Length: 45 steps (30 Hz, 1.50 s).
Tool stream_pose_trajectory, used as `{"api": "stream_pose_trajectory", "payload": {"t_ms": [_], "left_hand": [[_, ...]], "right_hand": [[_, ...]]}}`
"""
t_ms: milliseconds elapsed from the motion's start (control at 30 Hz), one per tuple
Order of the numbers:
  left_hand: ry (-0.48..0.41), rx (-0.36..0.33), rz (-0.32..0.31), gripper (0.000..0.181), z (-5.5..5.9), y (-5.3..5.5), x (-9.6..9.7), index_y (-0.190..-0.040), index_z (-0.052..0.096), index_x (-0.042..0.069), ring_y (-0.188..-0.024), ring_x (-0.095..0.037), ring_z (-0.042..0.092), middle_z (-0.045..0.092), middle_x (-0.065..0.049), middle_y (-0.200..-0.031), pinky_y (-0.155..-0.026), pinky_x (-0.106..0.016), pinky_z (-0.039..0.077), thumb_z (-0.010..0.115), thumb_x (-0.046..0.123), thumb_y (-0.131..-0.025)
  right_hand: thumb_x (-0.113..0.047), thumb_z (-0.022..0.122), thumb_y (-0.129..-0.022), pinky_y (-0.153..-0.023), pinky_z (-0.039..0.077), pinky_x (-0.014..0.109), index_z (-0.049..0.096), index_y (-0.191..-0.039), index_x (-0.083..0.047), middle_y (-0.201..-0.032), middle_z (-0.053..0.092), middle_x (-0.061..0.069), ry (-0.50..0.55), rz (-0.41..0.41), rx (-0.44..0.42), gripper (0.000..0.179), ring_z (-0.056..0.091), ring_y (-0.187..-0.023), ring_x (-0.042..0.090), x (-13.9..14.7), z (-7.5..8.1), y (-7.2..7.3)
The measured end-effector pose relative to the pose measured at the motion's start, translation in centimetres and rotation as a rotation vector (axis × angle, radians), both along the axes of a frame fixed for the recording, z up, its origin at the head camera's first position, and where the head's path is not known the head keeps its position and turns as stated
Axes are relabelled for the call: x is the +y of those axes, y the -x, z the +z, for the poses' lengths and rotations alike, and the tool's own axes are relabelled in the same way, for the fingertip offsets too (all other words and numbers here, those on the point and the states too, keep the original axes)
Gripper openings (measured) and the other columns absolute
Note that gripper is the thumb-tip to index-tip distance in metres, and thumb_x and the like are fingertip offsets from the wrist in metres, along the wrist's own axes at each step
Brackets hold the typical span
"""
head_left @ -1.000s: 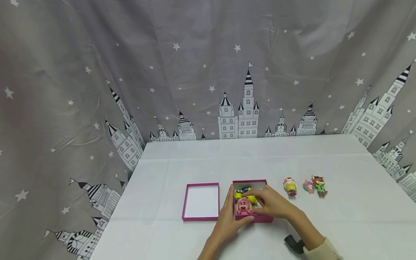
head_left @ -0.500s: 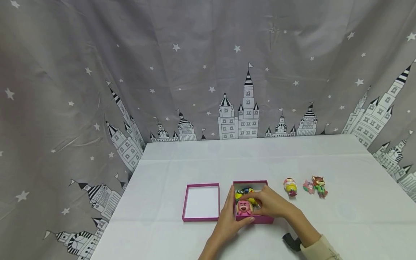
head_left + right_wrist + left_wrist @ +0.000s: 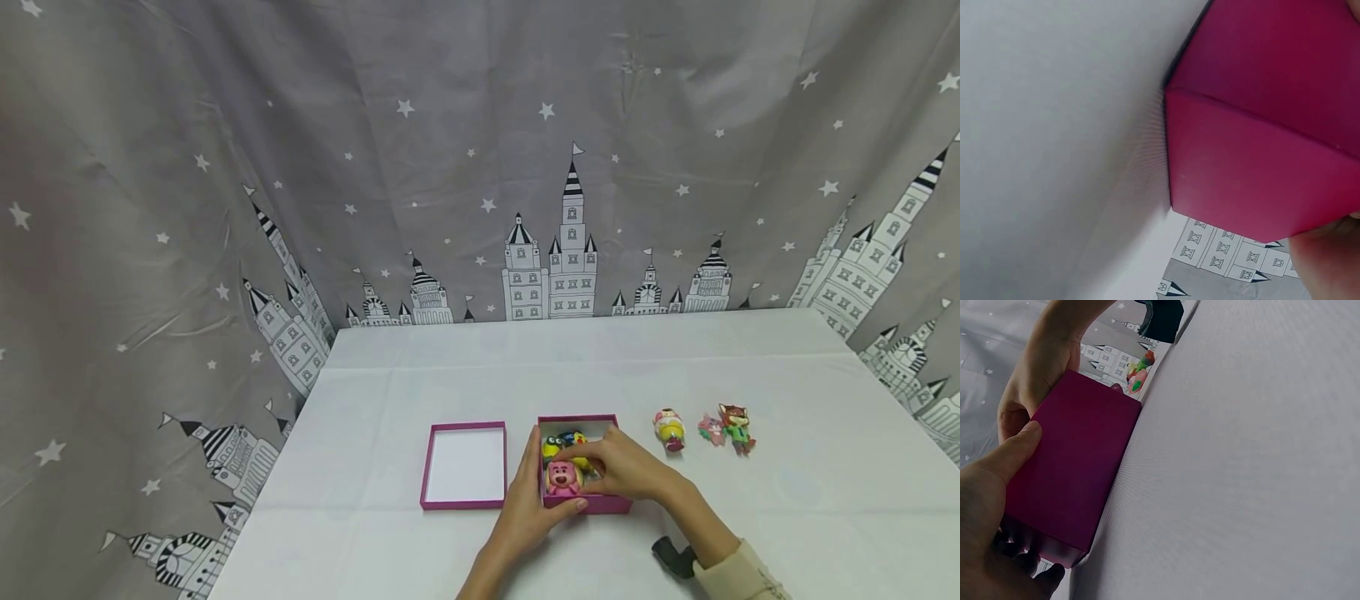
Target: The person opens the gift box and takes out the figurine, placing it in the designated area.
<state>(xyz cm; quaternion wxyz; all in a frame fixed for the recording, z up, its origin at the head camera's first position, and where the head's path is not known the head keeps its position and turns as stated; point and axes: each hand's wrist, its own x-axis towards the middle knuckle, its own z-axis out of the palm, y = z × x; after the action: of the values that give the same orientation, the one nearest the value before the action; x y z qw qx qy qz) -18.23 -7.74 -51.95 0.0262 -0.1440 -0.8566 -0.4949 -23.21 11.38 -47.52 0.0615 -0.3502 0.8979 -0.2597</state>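
Note:
A magenta box [image 3: 607,505] stands on the white table with its top uncovered. My left hand [image 3: 522,507] grips its near left corner, the thumb across the front wall and the fingers along the left side. Inside, at the front left, sits a pink bear figure [image 3: 562,477]. Reaching in from the right, my right hand [image 3: 630,468] pinches that figure between thumb and forefinger. Behind it in the box lie yellow figures [image 3: 552,445] with some blue, partly covered by the right fingers. In the left wrist view, the left thumb [image 3: 1019,450] presses the box's magenta wall.
To the left lies a shallow magenta-edged lid [image 3: 465,505], white inside. Right of the box are a yellow-dressed figure [image 3: 670,431], a small pink figure [image 3: 712,430] and a fox figure [image 3: 737,427] in green. Behind the table hangs a grey castle-print curtain [image 3: 450,167].
Almost nothing differs. The right forearm has shifted slightly to the left, and both hands keep their hold on the box and the pink bear figure.

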Motion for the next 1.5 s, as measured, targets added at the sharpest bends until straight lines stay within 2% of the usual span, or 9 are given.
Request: {"api": "stream_pose_trajectory", "payload": {"t_ms": [133, 333, 467, 633, 833, 1067, 1500], "left_hand": [[0.002, 0.000, 0.001, 0.110, 0.0, 0.0, 0.0, -0.150, 0.005, 0.014, -0.134, -0.034, 0.024, 0.013, -0.013, -0.152, -0.103, -0.052, 0.029, 0.073, 0.050, -0.072], [-0.006, -0.002, 0.002, 0.109, 0.0, 0.0, 0.0, -0.149, 0.005, 0.013, -0.134, -0.033, 0.024, 0.014, -0.013, -0.152, -0.104, -0.052, 0.029, 0.074, 0.048, -0.073], [-0.006, 0.016, 0.005, 0.109, -0.1, 0.0, 0.0, -0.149, 0.006, 0.012, -0.134, -0.033, 0.025, 0.015, -0.014, -0.152, -0.104, -0.051, 0.029, 0.073, 0.049, -0.073], [-0.008, 0.027, -0.003, 0.109, -0.1, -0.1, 0.0, -0.149, 0.005, 0.011, -0.134, -0.032, 0.023, 0.015, -0.014, -0.152, -0.105, -0.051, 0.027, 0.072, 0.050, -0.073], [-0.010, 0.000, -0.004, 0.109, 0.1, -0.1, 0.0, -0.150, 0.005, 0.014, -0.135, -0.030, 0.022, 0.014, -0.012, -0.152, -0.105, -0.050, 0.027, 0.073, 0.050, -0.072], [0.006, 0.019, 0.010, 0.109, -0.1, -0.1, 0.1, -0.150, 0.006, 0.014, -0.135, -0.031, 0.023, 0.017, -0.013, -0.152, -0.105, -0.051, 0.027, 0.074, 0.050, -0.072], [0.015, -0.015, 0.035, 0.109, 0.3, -0.2, 0.2, -0.150, 0.008, 0.018, -0.136, -0.026, 0.022, 0.017, -0.006, -0.153, -0.107, -0.047, 0.025, 0.075, 0.050, -0.070]], "right_hand": [[-0.043, 0.073, -0.075, -0.058, 0.031, 0.025, 0.064, -0.117, -0.033, -0.063, 0.044, -0.012, 0.003, 0.002, -0.016, 0.044, 0.034, -0.068, 0.010, 0.1, 0.0, 0.1], [-0.038, 0.075, -0.075, -0.048, 0.029, 0.015, 0.065, -0.118, -0.024, -0.054, 0.035, -0.016, 0.073, 0.076, -0.032, 0.046, 0.031, -0.051, 0.000, 0.4, 0.2, 0.6], [-0.042, 0.074, -0.075, -0.045, 0.025, 0.013, 0.065, -0.118, -0.020, -0.053, 0.031, -0.017, 0.114, 0.113, -0.029, 0.049, 0.028, -0.048, -0.002, 0.6, 0.3, 0.9], [-0.045, 0.072, -0.074, -0.044, 0.023, 0.013, 0.064, -0.118, -0.020, -0.052, 0.030, -0.016, 0.157, 0.111, -0.028, 0.051, 0.026, -0.047, -0.002, 1.1, 0.7, 1.1], [-0.042, 0.073, -0.075, -0.042, 0.023, 0.014, 0.063, -0.119, -0.022, -0.052, 0.031, -0.016, 0.228, 0.094, -0.032, 0.049, 0.027, -0.047, -0.002, 1.9, 1.4, 1.4], [-0.042, 0.074, -0.073, -0.045, 0.026, 0.016, 0.064, -0.119, -0.019, -0.051, 0.029, -0.016, 0.248, 0.017, 0.032, 0.052, 0.026, -0.048, -0.002, 3.6, 2.3, 1.6], [-0.032, 0.078, -0.072, -0.040, 0.030, 0.021, 0.064, -0.119, -0.021, -0.055, 0.032, -0.011, 0.332, -0.198, 0.006, 0.050, 0.030, -0.050, 0.003, 9.1, 4.3, 1.5]]}}
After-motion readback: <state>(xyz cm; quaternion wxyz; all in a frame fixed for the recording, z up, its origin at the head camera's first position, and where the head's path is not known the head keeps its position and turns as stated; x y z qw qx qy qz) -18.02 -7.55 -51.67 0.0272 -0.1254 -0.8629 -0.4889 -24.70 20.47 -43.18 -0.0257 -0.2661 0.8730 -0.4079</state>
